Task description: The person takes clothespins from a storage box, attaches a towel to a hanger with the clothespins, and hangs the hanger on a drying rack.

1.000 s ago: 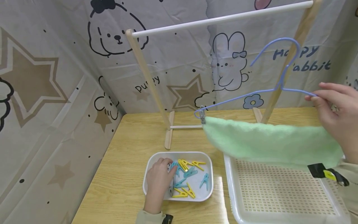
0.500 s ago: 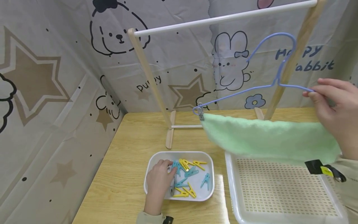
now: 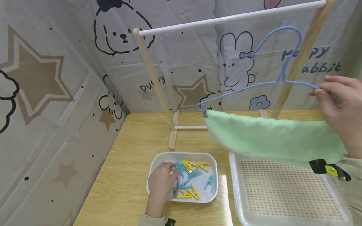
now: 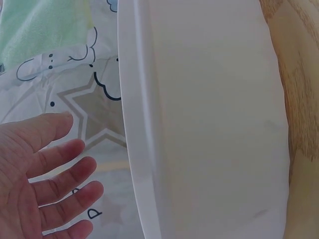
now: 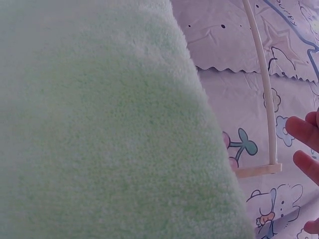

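Observation:
In the head view my right hand (image 3: pixel 339 106) pinches the right arm of a blue hanger (image 3: pixel 246 89) between thumb and fingers. A light green towel (image 3: pixel 271 131) hangs below it, fixed at its left corner by a grey clip (image 3: pixel 204 110); its upper right corner is hidden behind my hand. My left hand (image 3: pixel 161 182) reaches into a white tub (image 3: pixel 209 196), fingertips by a grey clip (image 3: pixel 174 191) and blue clothespins (image 3: pixel 181 168). The left wrist view shows that hand's fingers (image 4: pixel 65 186) loosely spread with nothing between them.
Several yellow clothespins (image 3: pixel 193 192) also lie in the tub. A white perforated basket (image 3: pixel 236 188) stands to its right, beneath the towel. Behind is a wooden rack with a white top bar (image 3: pixel 232 20). A patterned cloth (image 3: pixel 65 141) walls the table's left and back.
The hanger and towel have risen slightly with my right hand. My left hand stays in the tub, almost still. The head view has shifted a little.

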The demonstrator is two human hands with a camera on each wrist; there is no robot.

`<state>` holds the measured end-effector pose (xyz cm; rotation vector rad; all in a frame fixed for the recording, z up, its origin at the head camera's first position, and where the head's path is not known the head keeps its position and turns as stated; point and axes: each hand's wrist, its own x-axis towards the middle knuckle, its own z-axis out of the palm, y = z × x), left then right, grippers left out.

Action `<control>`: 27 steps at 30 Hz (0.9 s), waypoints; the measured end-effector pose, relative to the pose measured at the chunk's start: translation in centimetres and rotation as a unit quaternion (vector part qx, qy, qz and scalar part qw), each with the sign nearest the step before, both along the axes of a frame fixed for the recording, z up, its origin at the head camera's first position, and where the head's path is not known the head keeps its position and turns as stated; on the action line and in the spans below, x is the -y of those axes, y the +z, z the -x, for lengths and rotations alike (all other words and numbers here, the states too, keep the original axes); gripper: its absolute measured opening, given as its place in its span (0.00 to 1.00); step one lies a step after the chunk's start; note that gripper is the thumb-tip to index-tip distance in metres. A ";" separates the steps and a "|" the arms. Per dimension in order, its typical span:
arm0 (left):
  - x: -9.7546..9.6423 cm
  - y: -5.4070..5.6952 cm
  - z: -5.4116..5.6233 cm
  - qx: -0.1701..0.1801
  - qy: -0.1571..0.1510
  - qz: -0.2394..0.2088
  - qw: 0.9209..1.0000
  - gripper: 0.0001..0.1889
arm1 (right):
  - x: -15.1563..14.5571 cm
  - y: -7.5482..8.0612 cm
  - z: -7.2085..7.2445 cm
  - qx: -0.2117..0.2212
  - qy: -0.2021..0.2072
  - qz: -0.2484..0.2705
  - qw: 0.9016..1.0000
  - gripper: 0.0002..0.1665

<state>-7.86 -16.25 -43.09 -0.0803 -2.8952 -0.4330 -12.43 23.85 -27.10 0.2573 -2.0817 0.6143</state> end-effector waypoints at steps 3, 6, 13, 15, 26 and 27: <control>0.1 0.0 0.0 0.002 0.000 0.002 1.000 0.12 | 0.1 0.1 0.2 -0.001 -0.001 0.006 1.000 0.08; 0.2 -0.1 0.0 0.009 0.004 0.001 1.000 0.13 | 0.1 0.1 0.3 0.002 -0.006 0.005 1.000 0.08; 0.4 -0.1 0.0 0.009 0.006 -0.004 1.000 0.13 | 0.0 0.2 0.7 0.008 -0.005 -0.013 1.000 0.12; 0.4 -0.1 0.0 0.007 0.006 -0.005 1.000 0.13 | 0.0 0.1 0.8 0.002 0.001 -0.015 1.000 0.12; 0.9 -0.1 -0.1 0.035 0.026 0.003 0.999 0.14 | -0.1 0.3 0.8 -0.019 0.000 -0.027 0.999 0.11; 1.0 -0.1 -0.2 0.037 0.027 0.003 0.999 0.14 | -0.1 0.3 0.8 -0.019 0.000 -0.027 0.999 0.11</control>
